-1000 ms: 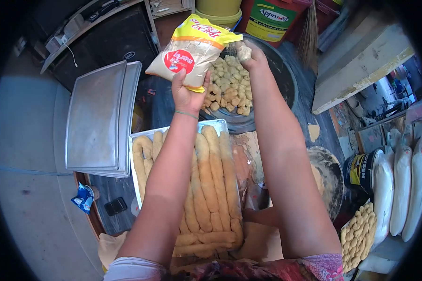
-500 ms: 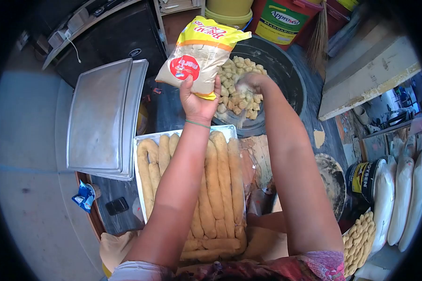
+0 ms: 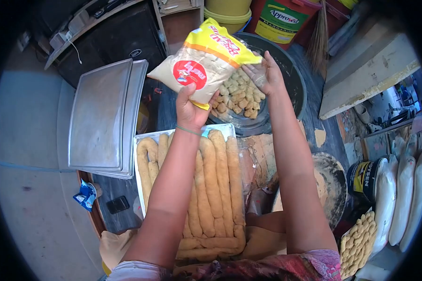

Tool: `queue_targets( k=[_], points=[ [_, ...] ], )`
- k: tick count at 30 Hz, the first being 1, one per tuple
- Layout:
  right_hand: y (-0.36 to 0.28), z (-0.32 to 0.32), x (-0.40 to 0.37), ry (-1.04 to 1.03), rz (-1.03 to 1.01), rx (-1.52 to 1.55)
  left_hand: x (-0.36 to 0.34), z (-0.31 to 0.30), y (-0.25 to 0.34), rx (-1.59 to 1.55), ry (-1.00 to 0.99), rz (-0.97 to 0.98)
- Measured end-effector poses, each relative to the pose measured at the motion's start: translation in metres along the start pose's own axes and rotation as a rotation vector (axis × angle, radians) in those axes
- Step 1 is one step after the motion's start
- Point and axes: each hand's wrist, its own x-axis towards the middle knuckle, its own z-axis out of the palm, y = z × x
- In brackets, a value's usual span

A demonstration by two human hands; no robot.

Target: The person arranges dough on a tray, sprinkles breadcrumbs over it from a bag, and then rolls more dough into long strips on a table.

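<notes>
My left hand (image 3: 194,105) grips the lower end of a bread crumbs bag (image 3: 199,63), which is tilted to the right over a dark round basin (image 3: 293,89). Beside the bag's yellow upper end is my right hand (image 3: 267,75), its fingers apart and its palm dusted with crumbs; whether it touches the bag is hard to tell. Small dough pieces (image 3: 241,93) lie heaped in the basin, partly hidden by the bag. Below my left hand, long dough rolls (image 3: 213,178) fill a rectangular metal tray (image 3: 136,180), partly covered by my left forearm.
Two metal trays (image 3: 98,117) lean at the left, with a phone (image 3: 117,204) below them. A margarine bucket (image 3: 281,21) stands behind the basin. At the right are a crumb-dusted round container (image 3: 330,187), a dark paint bucket (image 3: 363,178), wrapped white packs (image 3: 408,192) and more dough pieces (image 3: 358,243).
My right hand has risen out of the basin to the bag's upper end, and its fingers have spread. The bag has tilted further to the right.
</notes>
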Motion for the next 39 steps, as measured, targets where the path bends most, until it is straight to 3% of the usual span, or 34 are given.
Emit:
queue_targets(
  k=[4,8,12,13,19,22,29,33,35,37,39],
  points=[
    [0.004,0.014,-0.004,-0.075,-0.004,0.111,0.002,0.022,-0.015,0.274,0.009,0.107],
    [0.020,-0.013,0.038,0.082,-0.044,0.103,0.008,0.047,-0.020,0.563,-0.014,0.165],
    [0.026,-0.009,0.043,-0.072,-0.003,0.240,0.020,0.062,-0.019,0.739,-0.062,0.202],
    [0.027,-0.007,0.042,-0.116,-0.004,0.261,0.022,0.065,-0.019,0.744,-0.051,0.222],
    [0.035,-0.014,0.048,0.106,0.123,0.406,0.021,0.071,-0.014,0.602,-0.018,0.265],
    [0.052,-0.026,0.044,0.177,0.035,0.480,0.020,0.068,-0.012,0.509,-0.022,0.307],
    [0.068,-0.038,0.054,0.152,0.055,0.447,0.019,0.051,-0.019,0.671,-0.016,0.325],
    [0.064,-0.009,0.038,0.041,-0.017,0.286,0.020,0.042,-0.026,0.726,0.017,0.304],
    [0.065,-0.009,0.038,0.046,-0.022,0.364,0.018,0.039,-0.030,0.755,0.011,0.324],
    [0.063,-0.003,0.028,0.073,-0.099,0.308,0.018,0.038,-0.032,0.669,0.032,0.283],
    [0.056,-0.003,0.017,0.129,-0.037,0.440,0.021,0.034,-0.030,0.574,0.052,0.244]
  ],
)
